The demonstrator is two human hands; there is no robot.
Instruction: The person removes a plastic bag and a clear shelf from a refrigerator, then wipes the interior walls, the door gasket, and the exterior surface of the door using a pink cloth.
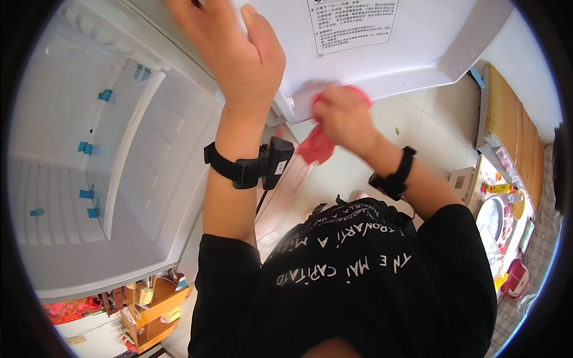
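My right hand (pixel 347 116) is closed around a red cloth (pixel 317 145) and presses it to the lower edge of the white refrigerator door (pixel 358 67), near the hinge-side corner. Part of the cloth hangs below my fingers, and the hand is slightly blurred. Higher up, my left hand (pixel 237 49) grips the upright side edge of that door, with the thumb on its inner face; the fingertips are cut off by the picture's top. A printed label (pixel 356 24) is on the door's inner panel. Both wrists wear black straps with devices.
The open refrigerator compartment (pixel 147 179) is on the left, with a clear shelf (pixel 105 156) held by blue tape. Wooden shelving (pixel 156 308) stands below it. At right are a table with a round tray (pixel 490 217) and a wooden board (pixel 515 129). Tiled floor (pixel 416 121) lies beneath.
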